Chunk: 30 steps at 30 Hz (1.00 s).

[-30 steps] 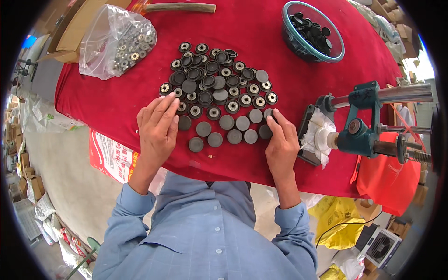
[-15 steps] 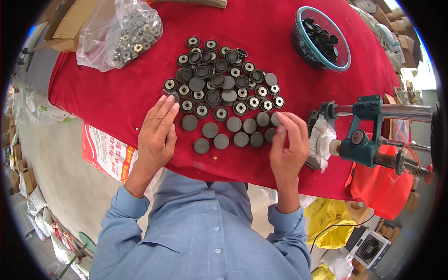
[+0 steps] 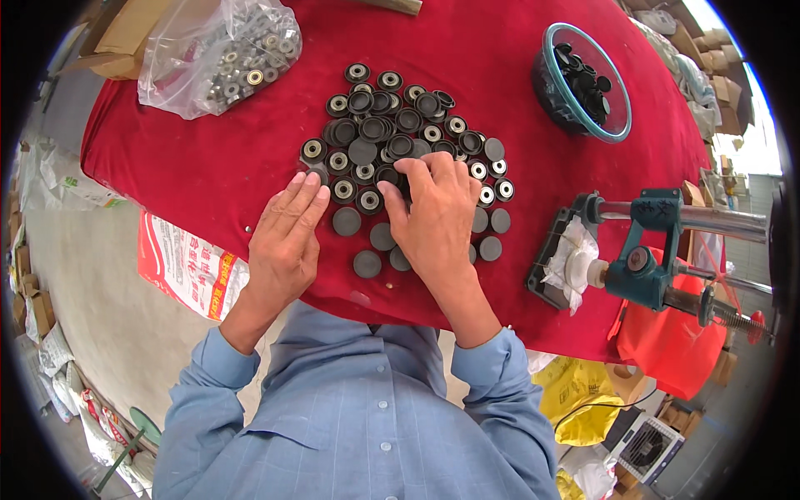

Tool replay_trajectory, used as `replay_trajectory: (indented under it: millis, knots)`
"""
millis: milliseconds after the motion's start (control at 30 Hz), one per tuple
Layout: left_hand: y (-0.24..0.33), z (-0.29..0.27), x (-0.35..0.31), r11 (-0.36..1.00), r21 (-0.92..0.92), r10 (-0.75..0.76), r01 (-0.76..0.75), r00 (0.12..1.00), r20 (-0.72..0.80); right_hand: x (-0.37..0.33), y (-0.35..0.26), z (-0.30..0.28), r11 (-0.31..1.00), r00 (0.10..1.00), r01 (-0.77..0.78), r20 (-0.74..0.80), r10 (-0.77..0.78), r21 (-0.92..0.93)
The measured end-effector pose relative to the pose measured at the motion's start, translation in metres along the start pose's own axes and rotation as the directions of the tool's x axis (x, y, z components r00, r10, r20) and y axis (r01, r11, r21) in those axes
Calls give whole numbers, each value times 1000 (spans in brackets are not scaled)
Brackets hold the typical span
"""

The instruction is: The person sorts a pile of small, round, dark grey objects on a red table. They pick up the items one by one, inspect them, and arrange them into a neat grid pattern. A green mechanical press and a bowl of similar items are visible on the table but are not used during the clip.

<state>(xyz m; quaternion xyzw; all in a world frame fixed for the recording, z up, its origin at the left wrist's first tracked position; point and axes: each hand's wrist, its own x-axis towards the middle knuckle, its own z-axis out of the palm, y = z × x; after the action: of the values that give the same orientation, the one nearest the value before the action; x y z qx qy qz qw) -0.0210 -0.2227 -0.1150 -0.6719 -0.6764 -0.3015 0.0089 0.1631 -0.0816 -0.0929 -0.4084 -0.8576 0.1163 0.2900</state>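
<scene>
A heap of round black caps (image 3: pixel 363 151), several with metal bearings (image 3: pixel 338 162) seated in them, lies on the red-covered table. My left hand (image 3: pixel 286 243) rests flat at the heap's near left edge, fingers stretched out, the tips touching a dark cap. Reaching into the near middle of the heap, my right hand (image 3: pixel 442 218) has its thumb and index finger curled round a black cap (image 3: pixel 388 174). This hand hides part of the heap. Along the near side lie several caps with their plain faces up, such as one dark disc (image 3: pixel 367 264).
A clear plastic bag of bearings (image 3: pixel 250 71) lies at the far left by a cardboard box (image 3: pixel 125 42). A clear bowl (image 3: pixel 627 125) of black caps stands at the far right. On the right is a green hand press (image 3: pixel 637 260) with a steel column; a red bag (image 3: pixel 667 333) hangs below.
My right hand has moved left and away from me, from the right end of the plain-faced caps into the heap. My left hand stays at the heap's edge. The view has shifted slightly.
</scene>
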Motion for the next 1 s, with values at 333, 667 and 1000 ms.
replay_trajectory:
  millis: [333,667,1000]
  knots:
    - [0,2,-3,998,-57,-29,29,1000,0,-8,18,-33,941,989,-124,-34,142,315]
    - [1,-3,-3,1000,-8,19,-19,999,49,-28,12,-23,982,981,181,-75,-177,52]
    - [3,-4,-1,1000,9,8,-8,997,71,-35,15,-13,979,981,189,-68,-184,70]
